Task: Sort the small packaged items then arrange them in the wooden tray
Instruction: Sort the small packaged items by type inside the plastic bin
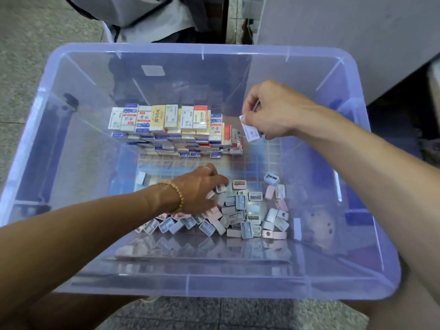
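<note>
Both forearms come in from the near edge and reach down into a big clear bluish plastic bin point(371, 277) that stands on a speckled stone floor point(28, 44). On the left wrist sits a bracelet of light wooden beads point(177, 195). Left hand point(198, 190) lies on the left side of a loose heap of small pencil sharpeners point(247, 214), pink, blue and grey, at the near middle of the bin floor; its fingers are bent down among the pieces, but I cannot tell if they hold one. Right hand point(271, 110) is raised at the right of the bin, and its thumb and fingers pinch one small white packaged eraser point(250, 131), just beside the right end of the stacked erasers point(173, 129). These packaged erasers stand in tidy layers at the far middle of the bin. Beyond the far rim a person in light clothes point(152, 17) is partly seen
</note>
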The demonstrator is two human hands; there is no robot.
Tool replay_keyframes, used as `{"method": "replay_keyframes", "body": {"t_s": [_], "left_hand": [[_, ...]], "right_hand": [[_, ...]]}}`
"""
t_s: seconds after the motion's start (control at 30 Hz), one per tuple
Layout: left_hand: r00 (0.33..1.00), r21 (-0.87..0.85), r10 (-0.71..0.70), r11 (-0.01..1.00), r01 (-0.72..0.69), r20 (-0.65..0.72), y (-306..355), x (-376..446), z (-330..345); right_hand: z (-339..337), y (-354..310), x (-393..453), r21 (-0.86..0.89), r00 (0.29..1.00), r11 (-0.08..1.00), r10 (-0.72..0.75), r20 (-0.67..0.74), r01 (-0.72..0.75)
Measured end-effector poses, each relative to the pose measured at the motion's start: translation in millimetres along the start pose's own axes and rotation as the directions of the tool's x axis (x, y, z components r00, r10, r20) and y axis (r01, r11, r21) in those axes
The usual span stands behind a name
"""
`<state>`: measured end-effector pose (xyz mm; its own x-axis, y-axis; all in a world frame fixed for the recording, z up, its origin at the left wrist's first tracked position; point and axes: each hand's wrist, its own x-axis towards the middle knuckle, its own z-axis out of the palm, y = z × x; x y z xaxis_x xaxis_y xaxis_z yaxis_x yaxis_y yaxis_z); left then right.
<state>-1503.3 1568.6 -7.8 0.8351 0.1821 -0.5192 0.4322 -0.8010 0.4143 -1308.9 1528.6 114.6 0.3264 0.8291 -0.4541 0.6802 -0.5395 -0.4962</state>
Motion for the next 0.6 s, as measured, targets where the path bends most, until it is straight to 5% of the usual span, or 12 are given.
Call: {"method": "replay_keyframes", "body": {"t_s": [0.13, 0.33, 0.6], "left_hand": [[0.987, 0.096, 0.008, 0.995, -0.024, 0.158, -9.9, -14.1, 1.9], [0.997, 0.025, 0.057, 0.998, -0.056, -0.054, 18.0, 14.5, -7.2], [0.989, 0.104, 0.137, 0.985, -0.141, 0.052, 31.2, 31.9, 0.9]], "right_hand": [[0.8, 4.5, -1.9, -0.044, 0.999, 0.999, 0.026, 0.039, -0.024], [-7.7, 2.3, -3.4, -0.031, 0.999, 0.999, -0.04, -0.018, 0.039], [-15.1, 12.1, -5.5, -0.01, 0.999, 0.999, -0.038, -0.04, 0.037]]}}
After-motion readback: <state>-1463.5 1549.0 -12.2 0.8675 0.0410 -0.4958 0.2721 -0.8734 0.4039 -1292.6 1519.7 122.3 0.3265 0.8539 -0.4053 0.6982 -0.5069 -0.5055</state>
